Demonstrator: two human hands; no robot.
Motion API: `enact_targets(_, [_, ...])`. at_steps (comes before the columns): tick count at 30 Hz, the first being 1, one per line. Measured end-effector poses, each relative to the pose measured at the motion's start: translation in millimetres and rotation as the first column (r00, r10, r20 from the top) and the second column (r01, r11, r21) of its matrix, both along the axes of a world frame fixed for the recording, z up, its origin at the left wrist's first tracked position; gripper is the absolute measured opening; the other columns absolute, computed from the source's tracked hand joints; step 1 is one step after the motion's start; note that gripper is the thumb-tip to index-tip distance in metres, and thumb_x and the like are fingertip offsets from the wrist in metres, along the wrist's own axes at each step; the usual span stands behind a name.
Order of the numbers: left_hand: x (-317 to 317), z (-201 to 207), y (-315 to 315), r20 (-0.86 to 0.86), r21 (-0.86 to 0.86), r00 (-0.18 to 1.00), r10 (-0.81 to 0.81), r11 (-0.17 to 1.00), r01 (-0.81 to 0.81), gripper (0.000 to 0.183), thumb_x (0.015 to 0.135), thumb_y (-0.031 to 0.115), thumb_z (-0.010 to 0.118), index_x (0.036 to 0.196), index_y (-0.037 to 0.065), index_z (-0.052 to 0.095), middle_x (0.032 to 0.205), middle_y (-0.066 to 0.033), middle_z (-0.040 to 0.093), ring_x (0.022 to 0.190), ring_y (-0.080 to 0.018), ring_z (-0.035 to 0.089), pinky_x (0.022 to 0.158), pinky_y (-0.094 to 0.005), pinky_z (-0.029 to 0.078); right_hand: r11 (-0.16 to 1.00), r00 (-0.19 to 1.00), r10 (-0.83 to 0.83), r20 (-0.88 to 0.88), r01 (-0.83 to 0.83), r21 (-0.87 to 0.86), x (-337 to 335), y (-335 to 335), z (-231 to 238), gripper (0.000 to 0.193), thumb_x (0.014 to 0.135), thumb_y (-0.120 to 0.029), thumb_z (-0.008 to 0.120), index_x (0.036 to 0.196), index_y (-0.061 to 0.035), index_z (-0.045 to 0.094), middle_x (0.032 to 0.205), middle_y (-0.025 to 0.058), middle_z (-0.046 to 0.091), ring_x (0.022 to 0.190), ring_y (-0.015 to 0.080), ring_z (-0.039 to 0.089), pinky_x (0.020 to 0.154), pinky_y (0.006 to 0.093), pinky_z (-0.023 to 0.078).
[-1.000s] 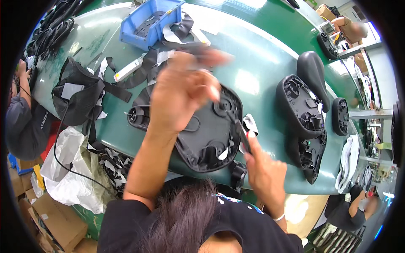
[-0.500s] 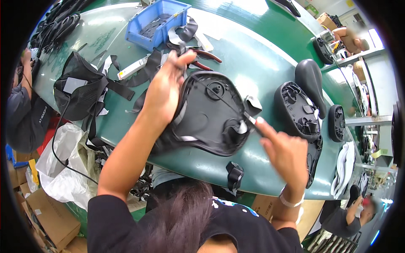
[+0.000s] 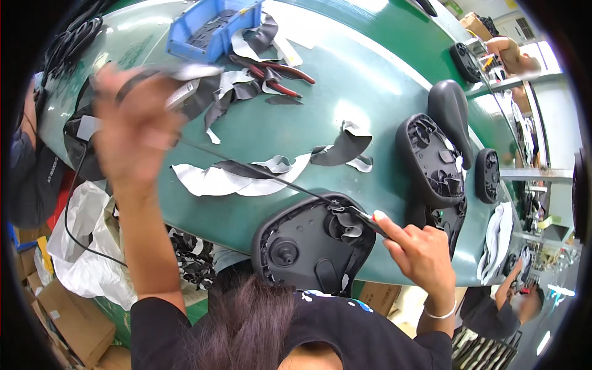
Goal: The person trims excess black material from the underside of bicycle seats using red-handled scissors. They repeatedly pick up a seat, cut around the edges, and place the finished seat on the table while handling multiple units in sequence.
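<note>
A black saddle (image 3: pixel 296 246) lies underside up at the near table edge, its moulded cavity facing me. Over its right side my right hand (image 3: pixel 422 253) is closed on a slim dark tool (image 3: pixel 370 223) with a pale metal edge; the index finger stretches along it. A crumpled grey scrap (image 3: pixel 348 228) sits under the tool tip. From there a thin black cord (image 3: pixel 259 171) runs straight toward my left hand (image 3: pixel 139 123), which is raised at the left and smeared by motion. Its fingers cannot be read. Close to it is a blurred dark strip with a white end (image 3: pixel 200 71).
Grey-and-white offcuts (image 3: pixel 246 179) lie across the middle. Beyond them are red-handled pliers (image 3: pixel 283 88) and a blue bin (image 3: pixel 216 31). More saddles (image 3: pixel 431 160) stand at the right. A white plastic bag (image 3: pixel 86 246) hangs at the left edge. Other people work nearby.
My left hand has moved left, off the saddle. The saddle has turned and come nearer to me, uncovering offcuts on the table. My right hand, still with the slim tool, is slightly lower.
</note>
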State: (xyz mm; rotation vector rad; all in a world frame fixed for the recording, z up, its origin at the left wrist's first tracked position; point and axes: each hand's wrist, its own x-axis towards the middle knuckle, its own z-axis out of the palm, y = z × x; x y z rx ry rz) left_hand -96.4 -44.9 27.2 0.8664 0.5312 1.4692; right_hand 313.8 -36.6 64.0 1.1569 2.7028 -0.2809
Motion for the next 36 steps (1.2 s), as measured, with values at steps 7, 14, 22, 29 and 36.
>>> enact_targets(7, [122.2,-23.5,-9.7,-0.963,0.265,0.129,0.235,0.91,0.319,0.021,0.077,0.021,0.071,0.068,0.007,0.058,0.067,-0.0076,0.05,0.07,-0.025,0.049,0.069,-0.0364,0.036,0.994,0.995,0.044,-0.09,-0.035,0.106,1.8,5.7,-1.7,0.051,0.073,-0.015,0.07,0.123,-0.0238,0.062,0.056,0.0002,0.047,0.048,0.0168,0.045,0.05,0.0314,0.034])
enact_targets(14, [143.4,-33.1,-32.5,-0.932,0.156,0.362,0.016,0.919,0.361,0.024,0.079,0.022,0.068,0.063,0.008,0.058,0.059,-0.0017,0.047,0.069,-0.0187,0.044,0.069,-0.0339,0.03,0.976,0.958,0.216,-0.191,-0.215,0.027,-9.5,51.1,1.6,0.052,0.074,-0.016,0.069,0.124,-0.026,0.061,0.058,-0.0011,0.048,0.049,0.0159,0.044,0.052,0.0313,0.033])
enact_targets(22, [132.6,-38.2,-23.2,-0.821,0.176,0.557,-0.121,0.875,0.45,0.02,0.077,0.017,0.063,0.061,0.007,0.055,0.058,-0.0002,0.043,0.067,-0.0177,0.04,0.074,-0.0348,0.029,0.932,0.922,0.314,-0.227,-0.345,-0.109,-18.6,85.3,1.7,0.047,0.076,-0.02,0.067,0.122,-0.0259,0.064,0.059,-0.0012,0.049,0.05,0.0169,0.043,0.052,0.0315,0.033])
enact_targets(29, [133.7,-39.2,-16.5,-0.794,0.134,0.574,-0.202,0.862,0.489,0.026,0.075,0.016,0.063,0.056,0.005,0.049,0.057,-0.0021,0.043,0.064,-0.0189,0.037,0.072,-0.0359,0.03,0.921,0.919,0.377,-0.114,-0.385,-0.056,-28.7,83.4,4.1,0.051,0.076,-0.018,0.068,0.125,-0.0291,0.06,0.058,-0.0008,0.046,0.05,0.0177,0.042,0.053,0.0319,0.033])
enact_targets(36, [59.6,-16.7,-18.2,-0.417,0.166,0.899,0.136,0.983,-0.071,0.033,0.07,0.024,0.06,0.057,0.003,0.037,0.052,-0.0047,0.035,0.053,-0.0216,0.03,0.059,-0.0378,0.031,0.979,0.975,0.202,0.097,-0.203,-0.004,-8.6,37.6,10.8,0.06,0.078,-0.016,0.066,0.134,-0.0283,0.05,0.057,0.0023,0.043,0.047,0.0191,0.042,0.051,0.0333,0.034])
